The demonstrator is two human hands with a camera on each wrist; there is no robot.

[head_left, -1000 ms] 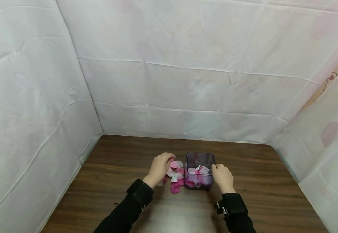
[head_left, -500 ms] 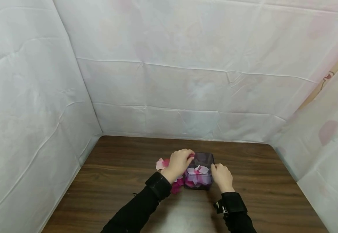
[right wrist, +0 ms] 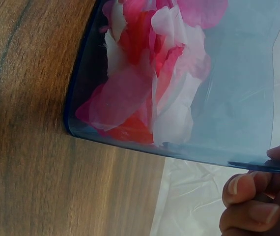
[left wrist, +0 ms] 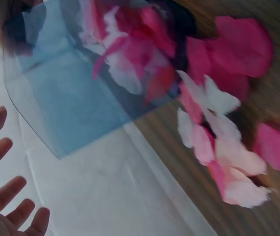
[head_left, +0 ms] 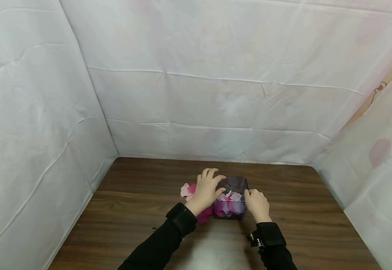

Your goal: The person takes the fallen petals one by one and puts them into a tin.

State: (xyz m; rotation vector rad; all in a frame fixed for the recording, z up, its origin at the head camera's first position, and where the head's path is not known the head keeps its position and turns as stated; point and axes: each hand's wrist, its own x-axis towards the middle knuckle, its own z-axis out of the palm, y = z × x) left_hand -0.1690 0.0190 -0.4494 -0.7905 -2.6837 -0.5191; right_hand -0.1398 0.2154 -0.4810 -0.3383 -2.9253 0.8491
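Note:
A see-through dark plastic box (head_left: 236, 183) stands on the table, partly filled with pink, white and purple fabric petals (right wrist: 154, 73). The right hand (head_left: 258, 205) grips the box's right wall, its thumb on one side of the rim and curled fingers on the other in the right wrist view. By the box's left edge, the left hand (head_left: 205, 190) spreads its fingers and holds nothing. In the left wrist view, those parted fingertips (left wrist: 13, 186) are apart from the box. Loose petals (left wrist: 233, 56) lie beside the box, partly hidden by the left hand in the head view.
The brown wood-grain table (head_left: 142, 180) has rounded far corners. White cloth (head_left: 196, 101) hangs behind it and along both sides. A wooden strip (head_left: 368, 105) shows between the cloths at the right.
The left hand has moved right from the loose petals to the box's edge with a dark pink petal, then let it go and spread its fingers. The right hand keeps its grip on the box.

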